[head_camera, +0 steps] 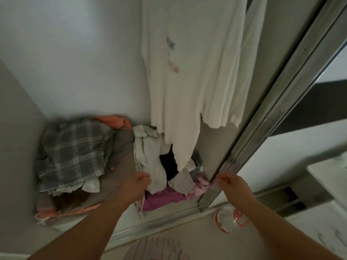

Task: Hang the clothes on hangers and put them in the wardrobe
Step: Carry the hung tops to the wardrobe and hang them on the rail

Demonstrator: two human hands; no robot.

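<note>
Fingers of the left hand [138, 182] curl loosely toward a pale rag-like piece at the front of the clothes pile [154, 166], touching or nearly touching it; blur hides whether they actually pinch the cloth, so I cannot tell if anything is held. Those of the right hand [230, 182] are bent inward just beside the bottom of the mirrored sliding door [262, 128], at its metal edge, and whether they grip that edge or merely hover against it is also unclear. Taking the door as the landmark: immediately left of it, inside the wardrobe, a long white garment with a small print [187, 72] hangs down, with another white piece [225, 102] between it and the door. Their hangers are out of view above. Below those hems, left of the door's foot, lies the heap: white, black, lilac and purple [161, 199] pieces, then further left a grey plaid garment [75, 152] and something orange [116, 121]. In front of the door's track, on the floor, sits a small clear container with pink trim [230, 220]. By my reading the job is only begun: two items appear hung, while the large mound on the wardrobe floor is still unhung, and no spare hanger is visible.
</note>
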